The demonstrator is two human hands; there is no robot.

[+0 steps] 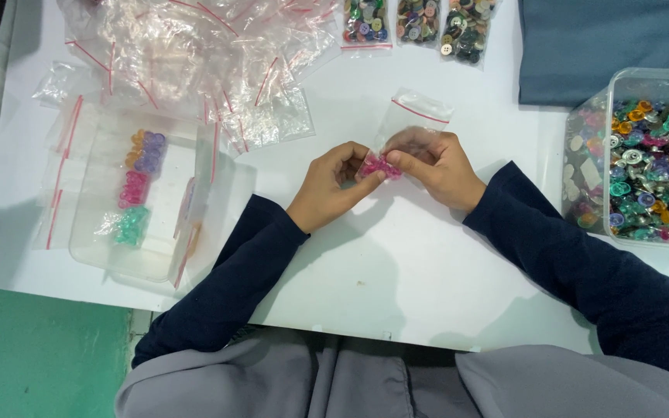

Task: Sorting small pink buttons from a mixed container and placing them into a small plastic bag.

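White tabletop point(396, 263) fills the view, with a clear tub of mixed coloured pieces point(652, 166) at the right edge within easy reach. A shallow clear tray point(137, 193) on the left keeps sorted clusters apart by colour. At centre, the left hand point(333, 188) pinches a small bunch of pink pieces point(381, 166) between thumb and fingertips, touching the right hand point(435, 165), whose fingers close on a small zip bag point(416, 120), apparently holding its mouth steady.
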